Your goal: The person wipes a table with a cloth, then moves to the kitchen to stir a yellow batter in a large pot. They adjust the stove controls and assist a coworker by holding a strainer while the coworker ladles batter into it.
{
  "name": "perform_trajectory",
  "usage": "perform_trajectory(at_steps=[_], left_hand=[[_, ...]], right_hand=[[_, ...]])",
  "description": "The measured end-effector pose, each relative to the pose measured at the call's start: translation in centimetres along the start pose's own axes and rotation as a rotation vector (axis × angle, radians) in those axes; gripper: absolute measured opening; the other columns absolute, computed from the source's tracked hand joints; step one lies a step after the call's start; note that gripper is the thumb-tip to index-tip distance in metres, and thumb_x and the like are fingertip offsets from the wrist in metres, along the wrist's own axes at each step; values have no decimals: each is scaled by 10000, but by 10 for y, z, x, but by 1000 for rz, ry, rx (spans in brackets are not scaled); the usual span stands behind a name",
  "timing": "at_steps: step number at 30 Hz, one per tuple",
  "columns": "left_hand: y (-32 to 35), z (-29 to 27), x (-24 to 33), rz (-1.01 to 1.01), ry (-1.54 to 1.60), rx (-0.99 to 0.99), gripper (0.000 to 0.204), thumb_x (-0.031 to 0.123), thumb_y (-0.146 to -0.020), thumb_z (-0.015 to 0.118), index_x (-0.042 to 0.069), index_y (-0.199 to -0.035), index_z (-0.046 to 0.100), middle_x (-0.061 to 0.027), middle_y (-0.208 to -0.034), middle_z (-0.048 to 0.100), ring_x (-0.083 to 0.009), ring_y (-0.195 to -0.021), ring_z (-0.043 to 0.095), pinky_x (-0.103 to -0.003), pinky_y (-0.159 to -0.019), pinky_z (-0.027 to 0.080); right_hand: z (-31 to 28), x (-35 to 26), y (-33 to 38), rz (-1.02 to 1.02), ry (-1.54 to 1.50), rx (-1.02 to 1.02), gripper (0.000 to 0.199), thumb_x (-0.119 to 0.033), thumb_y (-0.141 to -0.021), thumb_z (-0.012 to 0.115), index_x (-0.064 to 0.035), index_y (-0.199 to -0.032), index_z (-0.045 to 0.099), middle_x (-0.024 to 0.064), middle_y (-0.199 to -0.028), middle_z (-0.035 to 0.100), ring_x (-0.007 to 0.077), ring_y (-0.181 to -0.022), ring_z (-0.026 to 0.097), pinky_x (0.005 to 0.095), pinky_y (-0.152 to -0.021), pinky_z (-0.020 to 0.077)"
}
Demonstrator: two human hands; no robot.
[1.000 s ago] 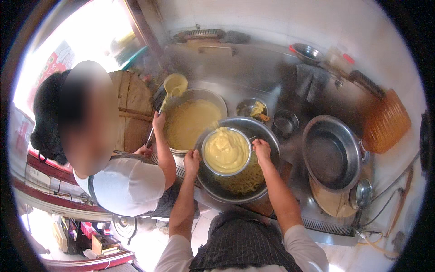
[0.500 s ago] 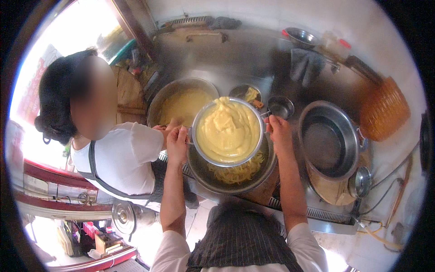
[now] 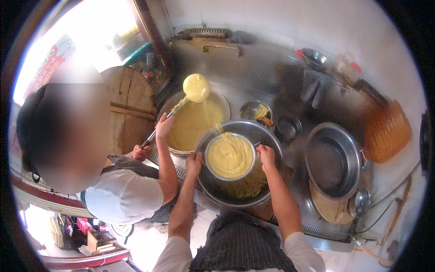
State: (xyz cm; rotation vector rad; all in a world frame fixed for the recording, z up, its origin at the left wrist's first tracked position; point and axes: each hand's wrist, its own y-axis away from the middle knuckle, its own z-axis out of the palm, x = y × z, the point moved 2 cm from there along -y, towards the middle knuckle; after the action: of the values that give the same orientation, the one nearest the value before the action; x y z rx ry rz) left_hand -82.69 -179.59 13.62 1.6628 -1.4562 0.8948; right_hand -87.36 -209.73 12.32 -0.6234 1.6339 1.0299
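Note:
A round metal pan with side handles, heaped with thick yellow batter, is held level between my hands. My left hand is closed at its left handle, the grip partly hidden. The right handle is pinched in my right hand. Beneath the pan stands a large steel basin with pale yellow shreds inside. Batter smears its far left rim. At the left, a co-worker's two hands hold a long ladle full of batter above a wide pot of the same batter.
A deep empty-looking steel pot stands to the right on a wooden board. Small metal bowls sit behind the basin. A round wooden lid leans at the left, and a woven basket hangs on the right wall.
The pan has gone down and away from my head, into or close over the basin's opening. The co-worker's batter-filled ladle now shows raised above the pot.

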Motion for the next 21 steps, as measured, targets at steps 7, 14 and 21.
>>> perform_trajectory(at_steps=[7, 14, 21], left_hand=[[-9, 4, -22, 48, 216, 30, 243, 230, -846, 517, 7, -753, 548, -40, -586, 522, -108, -532, 469, -262, -492, 367], [-13, -4, -32, 43, 295, 98, 258, 214, -862, 492, 19, -696, 525, -27, -570, 501, -123, -516, 452, -275, -482, 362], [-9, -8, -22, 49, 331, 77, 247, 226, -874, 487, 38, -717, 521, 9, -587, 470, -92, -534, 424, -248, -486, 354]], right_hand=[[10, 23, -26, -77, 33, 11, 267, -224, -856, 498, -1, -741, 591, 29, -627, 526, 118, -579, 478, 265, -541, 364], [24, 1, -18, -159, 97, 41, 284, -221, -836, 497, 9, -694, 586, 56, -589, 542, 167, -565, 506, 310, -560, 394], [21, -6, -8, -111, 88, 53, 273, -228, -834, 515, 5, -717, 597, 50, -592, 539, 144, -546, 491, 289, -548, 390]])
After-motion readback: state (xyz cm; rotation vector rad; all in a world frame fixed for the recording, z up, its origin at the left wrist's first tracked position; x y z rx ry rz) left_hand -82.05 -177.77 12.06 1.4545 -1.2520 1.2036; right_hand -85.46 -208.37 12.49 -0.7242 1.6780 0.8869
